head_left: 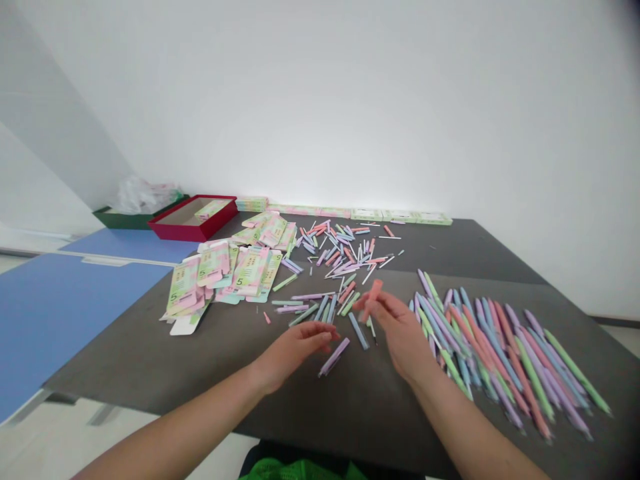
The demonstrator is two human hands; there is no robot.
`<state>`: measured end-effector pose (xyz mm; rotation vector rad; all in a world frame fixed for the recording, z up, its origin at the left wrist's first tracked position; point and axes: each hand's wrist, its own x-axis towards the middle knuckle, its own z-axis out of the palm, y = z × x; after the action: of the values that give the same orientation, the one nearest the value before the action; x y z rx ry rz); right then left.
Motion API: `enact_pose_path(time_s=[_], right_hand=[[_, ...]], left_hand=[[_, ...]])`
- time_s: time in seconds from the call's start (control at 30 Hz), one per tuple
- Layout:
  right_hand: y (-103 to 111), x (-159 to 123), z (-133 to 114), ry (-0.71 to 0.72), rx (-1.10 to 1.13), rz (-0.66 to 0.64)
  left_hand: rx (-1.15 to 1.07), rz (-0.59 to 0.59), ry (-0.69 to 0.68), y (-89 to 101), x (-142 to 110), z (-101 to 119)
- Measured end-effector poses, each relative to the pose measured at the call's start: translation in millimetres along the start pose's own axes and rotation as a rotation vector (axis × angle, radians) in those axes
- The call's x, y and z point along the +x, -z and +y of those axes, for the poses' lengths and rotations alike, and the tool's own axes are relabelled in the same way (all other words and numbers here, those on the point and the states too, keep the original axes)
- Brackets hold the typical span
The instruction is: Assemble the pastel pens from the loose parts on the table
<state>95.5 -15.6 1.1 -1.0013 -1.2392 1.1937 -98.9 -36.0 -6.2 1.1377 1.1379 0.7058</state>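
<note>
Busy scene across this dark grey tabletop [300,410]: pens [501,355] bunched on the right, loose barrels [331,309] and white refills [369,273] strewn through the middle, a lilac pen piece [334,357] nearer the front, printed cartons [250,272] heaped left, small boxes [417,217] lining the back!

Tabletop [175,373], smooth and matt; pens [489,352] at four o'clock, smooth plastic; cartons [253,270] at nine o'clock, printed card; bag [137,196], crinkled plastic

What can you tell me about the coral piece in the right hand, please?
The coral piece is short, slim and plastic-looking, like a pen part; its lower end looks paler. The right hand holds it tilted above the dark table, upper end leaning right. Fingers and blur hide finer detail.
</note>
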Motion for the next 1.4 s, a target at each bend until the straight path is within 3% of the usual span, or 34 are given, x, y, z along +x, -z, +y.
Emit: enact_pose_path(time_s=[0.13, 0.23, 0.37, 0.6, 0.87, 1.1, 1.23, 1.4], right_hand=[[36, 13, 9, 0.087, -0.022, 0.262], [44, 14, 24, 0.051, -0.018, 0.306], [42, 8, 40, -0.009, -0.019, 0.322], [46, 4, 40, -0.028, -0.065, 0.287], [44, 2, 35, -0.047, -0.031, 0.253], [43, 2, 35, -0.048, -0.04, 0.236], [43, 2, 36, -0.043, -0.049, 0.236], [43, 2, 34, -0.058, -0.019, 0.217]], left_hand=[[0.481, 0.392, -0.121, 39.4, 26, 5], [0.778, 0.505, -0.178, 62.9, 50, 10], [1.072, 0.393, -0.281, 66.0, 81, 9], [1.217, 0.183, -0.395, 49.4, 118, -1], [1.301, 0.188, -0.393, 51.8, 133, 2], [1.316, 0.196, -0.402, 38.1, 142, 2], [1.266, 0.219, -0.404, 34.0, 146, 3], [1.112, 0.265, -0.41, 38.2, 141, 19]])
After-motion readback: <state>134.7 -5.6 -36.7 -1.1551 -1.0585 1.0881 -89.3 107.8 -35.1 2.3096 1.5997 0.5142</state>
